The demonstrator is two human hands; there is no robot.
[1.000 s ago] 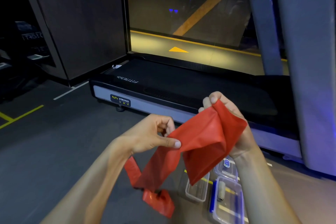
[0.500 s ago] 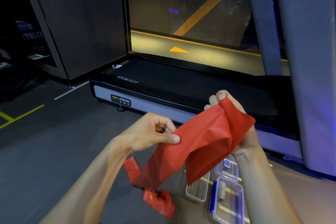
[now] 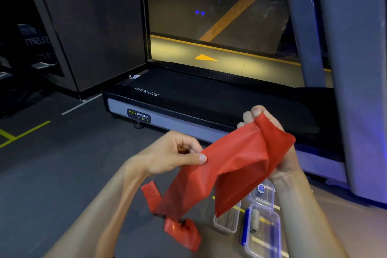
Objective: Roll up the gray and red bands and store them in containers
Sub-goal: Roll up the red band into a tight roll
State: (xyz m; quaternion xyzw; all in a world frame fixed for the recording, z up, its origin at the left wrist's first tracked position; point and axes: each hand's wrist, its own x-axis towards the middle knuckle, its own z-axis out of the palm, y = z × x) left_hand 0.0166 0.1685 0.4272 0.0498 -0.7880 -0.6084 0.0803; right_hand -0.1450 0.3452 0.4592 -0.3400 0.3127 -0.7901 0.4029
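Both hands hold the red band in the air above the floor, in front of a treadmill at 12 o'clock. The left hand has its grip closed on the band's edge, thumb pressed flat on top and fingers curled beneath. The right hand, at 2 o'clock from the left, has its grip wrapped round a gathered end of the band, which drapes over the palm. Between the hands the band sags in a broad fold, and its free length hangs toward 7 o'clock, ending in a crumpled heap on the floor. Below the right wrist, at 5 o'clock, clear plastic containers stand on the floor close together; the nearest one holds the rolled gray band.
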